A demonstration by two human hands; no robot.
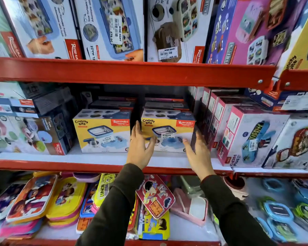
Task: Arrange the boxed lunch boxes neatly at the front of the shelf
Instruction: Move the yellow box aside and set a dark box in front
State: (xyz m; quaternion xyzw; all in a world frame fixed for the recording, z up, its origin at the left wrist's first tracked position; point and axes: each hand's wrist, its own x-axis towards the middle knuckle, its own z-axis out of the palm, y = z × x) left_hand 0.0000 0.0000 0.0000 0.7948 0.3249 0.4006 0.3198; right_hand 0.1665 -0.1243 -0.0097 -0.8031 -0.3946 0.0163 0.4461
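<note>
Crunchy Bite lunch box cartons, two of them, yellow and white, sit side by side on the middle shelf [103,158], set a little back from its red front lip with a narrow dark gap between them. Right-hand carton [167,130] is the one getting the attention. Left hand [140,148] is up at its left edge, fingers spread and reaching into that gap, thumb lying across the carton's lower front near the price sticker [167,135]. Right hand [196,153] comes in at the carton's right edge, palm turned inward, fingers open and flat along the side, thumb resting on the front face. Both hands bracket the box, open and loose; neither is clamped around it, and whether the fingertips press on the side walls I cannot tell. Dark sleeves [112,206] cover both forearms. Left-hand carton [102,131] stands untouched, square to the front, its own price sticker on the picture. More boxes are stacked behind the pair, in shadow. Just to the right, pink-sided Kidzee Plus cartons [252,137] stand in a row, angled. On the shelf above, big Rishabh boxes [107,27] lean forward. Below, flat cartoon-printed lunch boxes [155,196] lie in loose heaps.
</note>
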